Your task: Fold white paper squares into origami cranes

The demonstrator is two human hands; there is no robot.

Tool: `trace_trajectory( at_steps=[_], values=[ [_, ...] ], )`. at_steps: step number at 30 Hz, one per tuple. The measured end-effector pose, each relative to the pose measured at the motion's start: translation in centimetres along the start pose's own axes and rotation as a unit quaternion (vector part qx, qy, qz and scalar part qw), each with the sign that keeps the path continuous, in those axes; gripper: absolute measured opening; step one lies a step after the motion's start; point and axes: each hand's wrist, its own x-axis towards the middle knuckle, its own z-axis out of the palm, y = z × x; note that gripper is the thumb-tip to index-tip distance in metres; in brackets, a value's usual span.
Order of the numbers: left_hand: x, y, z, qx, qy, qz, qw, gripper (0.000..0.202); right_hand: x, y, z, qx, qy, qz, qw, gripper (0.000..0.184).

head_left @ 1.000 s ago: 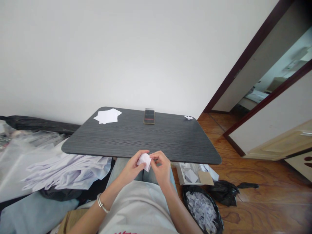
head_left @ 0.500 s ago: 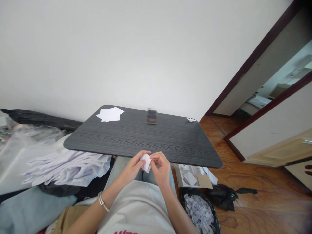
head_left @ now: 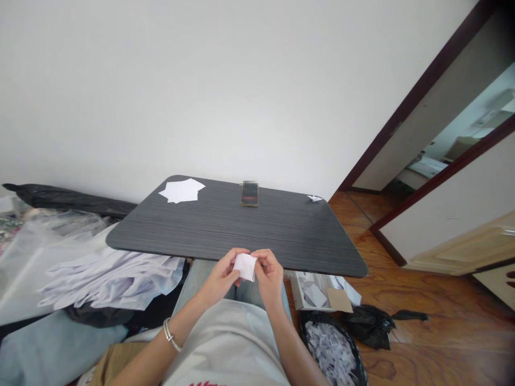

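Observation:
Between my two hands, just off the near edge of the dark table [head_left: 193,228], is a small folded piece of white paper [head_left: 244,266]. My left hand [head_left: 222,276] grips its left side, thumb in front and fingers behind. On its right edge, my right hand [head_left: 269,272] pinches it between thumb and fingers. The paper looks roughly square, its face turned toward me. White paper sheets [head_left: 182,191] lie overlapped at the table's far left. A small folded white paper piece [head_left: 315,198] rests near the far right corner.
A dark, blurred-out small object [head_left: 249,194] stands at the table's back middle. Right of my legs are a box with papers [head_left: 298,292] and a black-lined bin of white paper pieces [head_left: 330,351]. White cloth [head_left: 112,276] is heaped at left. A black bag [head_left: 372,324] lies on the floor.
The folded paper has turned from a pointed, diamond-like pose to a flatter square facing me. My fingers have shifted to its left and right sides.

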Motion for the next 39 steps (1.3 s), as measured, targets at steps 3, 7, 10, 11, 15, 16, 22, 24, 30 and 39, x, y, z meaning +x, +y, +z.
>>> trace_trajectory(
  at_steps=[3,7,10,11,15,16,22,24,30,39],
  values=[
    [-0.1,0.1,0.1,0.000,-0.003,-0.004,1.000,0.044,0.1,-0.3,-0.2,-0.003,-0.010,-0.018,1.000,0.018],
    [-0.2,0.3,0.0,0.016,0.008,0.003,1.000,0.046,0.2,-0.6,-0.4,-0.001,-0.037,-0.003,0.999,0.019],
    [-0.2,0.5,-0.1,0.040,0.018,0.003,0.999,0.046,0.2,-0.7,-0.5,0.000,-0.058,0.021,0.998,0.018],
    [-0.3,0.5,-0.1,0.048,0.019,0.002,0.999,0.045,0.2,-0.7,-0.6,-0.001,-0.062,0.026,0.998,0.018],
    [-0.4,0.9,0.0,0.061,0.014,0.010,0.998,0.050,0.2,-0.7,-0.6,-0.001,-0.054,0.026,0.998,0.017],
    [-0.4,1.0,0.0,0.058,0.013,0.013,0.998,0.050,0.2,-0.6,-0.6,0.001,-0.049,0.024,0.999,0.017],
    [-0.1,0.7,0.1,0.038,0.026,0.010,0.999,0.052,0.3,-0.4,-0.6,-0.003,-0.013,0.003,1.000,0.013],
    [0.0,0.6,0.1,0.028,0.028,0.008,0.999,0.056,0.3,-0.4,-0.6,0.001,-0.010,-0.002,1.000,0.013],
    [-0.2,1.0,0.2,0.010,0.030,0.009,0.999,0.060,0.1,-0.5,-0.5,0.013,-0.009,0.005,1.000,0.007],
    [-0.4,1.2,0.4,0.032,0.005,-0.002,0.999,0.059,0.1,-0.9,-0.9,-0.034,-0.006,-0.007,0.999,0.015]
  ],
)
